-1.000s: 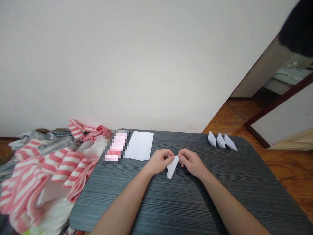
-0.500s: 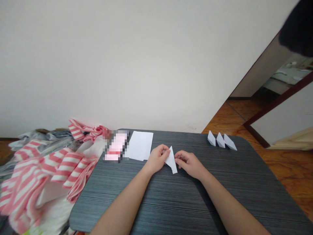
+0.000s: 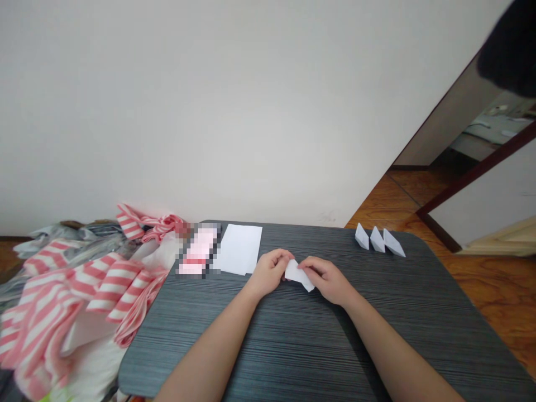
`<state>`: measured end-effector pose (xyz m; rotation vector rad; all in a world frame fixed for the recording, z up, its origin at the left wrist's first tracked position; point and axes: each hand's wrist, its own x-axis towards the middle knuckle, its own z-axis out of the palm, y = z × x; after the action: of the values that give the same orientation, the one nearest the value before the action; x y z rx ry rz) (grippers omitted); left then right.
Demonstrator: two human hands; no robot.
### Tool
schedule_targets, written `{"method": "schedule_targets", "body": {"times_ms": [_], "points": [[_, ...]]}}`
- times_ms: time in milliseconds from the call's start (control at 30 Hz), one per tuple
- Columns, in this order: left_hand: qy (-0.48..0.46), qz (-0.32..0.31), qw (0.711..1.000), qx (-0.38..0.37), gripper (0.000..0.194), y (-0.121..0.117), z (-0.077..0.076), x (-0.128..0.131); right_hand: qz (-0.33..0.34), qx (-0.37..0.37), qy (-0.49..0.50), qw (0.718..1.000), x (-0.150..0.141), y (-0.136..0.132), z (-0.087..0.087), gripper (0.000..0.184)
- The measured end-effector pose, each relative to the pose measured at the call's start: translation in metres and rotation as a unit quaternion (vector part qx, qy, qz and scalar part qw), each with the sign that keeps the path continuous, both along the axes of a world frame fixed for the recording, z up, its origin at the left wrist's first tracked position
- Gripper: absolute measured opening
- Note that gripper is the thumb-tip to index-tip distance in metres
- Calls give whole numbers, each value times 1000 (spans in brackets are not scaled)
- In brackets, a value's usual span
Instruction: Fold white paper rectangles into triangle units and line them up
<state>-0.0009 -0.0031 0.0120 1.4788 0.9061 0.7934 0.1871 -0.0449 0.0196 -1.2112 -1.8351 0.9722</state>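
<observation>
A small folded piece of white paper (image 3: 298, 274) is held just over the dark table between my two hands. My left hand (image 3: 271, 272) pinches its left end, with the fingertips partly behind the sheet. On the other side, my right hand (image 3: 327, 277) grips the paper's right part between thumb and fingers. One short flap of the paper points down towards me. Beyond my left hand lies a stack of flat white paper sheets (image 3: 240, 248). Several fingers of both hands are curled out of sight.
Three folded paper boats (image 3: 377, 240) stand in a row at the table's (image 3: 293, 346) far right. A blurred-out pink and white object (image 3: 199, 251) lies left of the sheets. Striped red-and-white cloth (image 3: 113, 285) is heaped beside the table's left edge. A wall rises behind.
My right hand has moved in and taken hold of the folded paper. The paper has turned from upright and pointed to lying more sideways. My left hand has barely shifted.
</observation>
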Motion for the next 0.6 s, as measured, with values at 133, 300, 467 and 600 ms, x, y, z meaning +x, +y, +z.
{"method": "schedule_targets", "body": {"times_ms": [133, 300, 467, 600], "points": [[-57, -20, 997, -43, 27, 3, -5, 0, 15, -3, 43, 999, 3, 1, 0, 26], [-28, -15, 999, -26, 27, 2, -4, 2, -16, -39, 69, 997, 4, 0, -4, 23], [80, -24, 995, 54, 32, -3, 7, 1, -81, -65, 52, 993, 7, -1, -6, 32], [112, -13, 981, 159, 30, -4, 16, 0, -84, -96, 95, 987, 8, 0, -7, 34]]}}
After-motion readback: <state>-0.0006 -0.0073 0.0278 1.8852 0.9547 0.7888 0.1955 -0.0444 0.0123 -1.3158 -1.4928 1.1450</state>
